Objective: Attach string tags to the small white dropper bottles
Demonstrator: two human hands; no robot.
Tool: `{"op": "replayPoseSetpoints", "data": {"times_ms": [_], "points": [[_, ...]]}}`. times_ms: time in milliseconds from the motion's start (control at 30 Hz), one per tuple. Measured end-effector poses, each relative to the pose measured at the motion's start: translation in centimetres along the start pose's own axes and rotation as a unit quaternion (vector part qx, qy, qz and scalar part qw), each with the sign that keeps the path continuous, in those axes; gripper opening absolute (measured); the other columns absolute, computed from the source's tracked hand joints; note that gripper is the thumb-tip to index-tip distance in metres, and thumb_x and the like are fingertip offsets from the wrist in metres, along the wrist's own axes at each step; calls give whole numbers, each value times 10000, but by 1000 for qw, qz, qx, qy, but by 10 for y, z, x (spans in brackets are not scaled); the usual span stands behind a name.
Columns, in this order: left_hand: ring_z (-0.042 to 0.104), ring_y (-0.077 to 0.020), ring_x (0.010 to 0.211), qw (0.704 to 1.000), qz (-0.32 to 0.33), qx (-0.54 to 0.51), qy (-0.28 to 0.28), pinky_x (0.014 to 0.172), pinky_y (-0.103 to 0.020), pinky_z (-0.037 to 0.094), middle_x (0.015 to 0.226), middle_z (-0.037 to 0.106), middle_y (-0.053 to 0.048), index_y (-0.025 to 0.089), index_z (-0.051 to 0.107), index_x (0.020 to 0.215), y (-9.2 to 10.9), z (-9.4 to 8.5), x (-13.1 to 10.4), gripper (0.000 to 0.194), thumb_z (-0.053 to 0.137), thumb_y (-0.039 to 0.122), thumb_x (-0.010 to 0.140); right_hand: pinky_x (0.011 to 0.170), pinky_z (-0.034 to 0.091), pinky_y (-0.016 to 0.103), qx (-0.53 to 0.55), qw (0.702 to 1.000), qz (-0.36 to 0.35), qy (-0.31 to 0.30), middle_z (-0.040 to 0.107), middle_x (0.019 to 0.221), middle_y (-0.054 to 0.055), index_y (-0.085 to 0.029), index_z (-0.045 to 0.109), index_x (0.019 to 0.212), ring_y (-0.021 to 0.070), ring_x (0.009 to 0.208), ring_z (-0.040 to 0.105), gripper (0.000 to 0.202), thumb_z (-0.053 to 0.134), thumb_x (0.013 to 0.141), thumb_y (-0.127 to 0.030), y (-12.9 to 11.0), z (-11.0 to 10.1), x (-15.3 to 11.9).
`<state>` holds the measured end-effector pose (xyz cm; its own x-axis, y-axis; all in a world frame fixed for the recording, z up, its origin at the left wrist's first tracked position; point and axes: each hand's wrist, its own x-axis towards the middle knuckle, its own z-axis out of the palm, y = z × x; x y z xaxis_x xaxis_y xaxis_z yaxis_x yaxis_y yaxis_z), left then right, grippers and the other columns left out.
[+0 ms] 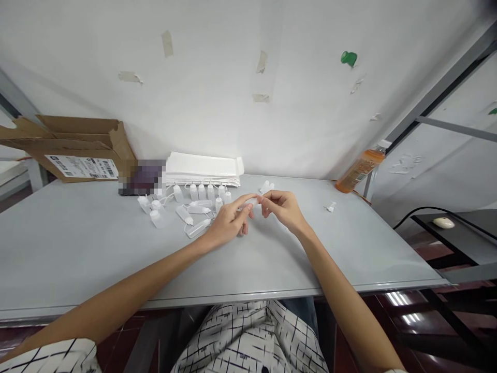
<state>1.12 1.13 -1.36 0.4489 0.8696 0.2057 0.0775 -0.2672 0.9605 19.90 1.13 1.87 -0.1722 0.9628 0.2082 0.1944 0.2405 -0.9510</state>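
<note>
A small translucent squeeze bottle point(251, 201) lies sideways between my hands, above the grey table. My left hand point(230, 221) grips its body between thumb and fingers. At the bottle's right end, my right hand point(284, 210) pinches with thumb and fingertips, which hide that end and any cap there. Left of my hands are several similar bottles: some upright, such as one bottle point(193, 192) in the back row, others lying down, such as one bottle point(199, 228) near my left wrist. Small white caps point(266, 187) lie just beyond my right hand.
A stack of flat white boxes point(204, 168) lies against the wall, with an opened cardboard box point(85, 150) to its left. An orange drink bottle point(361, 170) leans at the back right. A small white piece point(331, 207) lies right on the table point(349, 248).
</note>
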Motion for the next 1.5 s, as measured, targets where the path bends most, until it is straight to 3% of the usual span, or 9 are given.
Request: {"op": "replayPoseSetpoints", "data": {"times_ms": [133,267,433,967,1300,1500], "points": [[591,-81,512,998,-10,-64,0,444,-209,483,823,543,5,219,566,1323,0,-1,2,442,484,468,968,556,536,292,24,1000,-6,-17,667,788,40,-168,735,899,135,583,617,364,733,799,-518,1,-3,0],[559,-92,520,991,-28,-130,-11,425,-226,484,777,493,15,178,600,1235,2,-1,4,396,516,431,943,564,561,316,61,998,-14,-29,670,828,27,-186,716,1079,141,572,641,405,779,763,-432,1,-2,0],[513,-92,516,984,-57,-171,-13,430,-231,475,720,469,25,170,617,1166,3,-2,4,357,549,418,917,610,580,347,56,997,-8,-50,685,794,38,-175,757,971,165,609,667,320,789,755,-410,-2,-2,-3],[382,-64,508,970,-112,-211,-41,421,-195,401,681,399,43,161,602,1095,8,-4,3,282,566,369,909,661,562,332,16,998,4,-66,715,679,30,-149,763,956,202,637,725,303,801,758,-375,-3,-7,-4],[382,-61,491,960,-138,-238,-60,425,-202,384,680,394,44,168,609,1083,6,-5,5,270,564,376,918,659,559,338,8,996,27,-79,716,656,31,-136,766,949,213,634,731,336,818,727,-382,-2,-8,-4],[386,-59,505,968,-129,-209,-58,433,-200,391,695,395,44,160,600,1090,3,-5,5,284,570,383,916,624,544,321,-2,997,11,-71,710,651,30,-143,763,936,206,618,720,339,813,733,-410,1,-7,-3]]}}
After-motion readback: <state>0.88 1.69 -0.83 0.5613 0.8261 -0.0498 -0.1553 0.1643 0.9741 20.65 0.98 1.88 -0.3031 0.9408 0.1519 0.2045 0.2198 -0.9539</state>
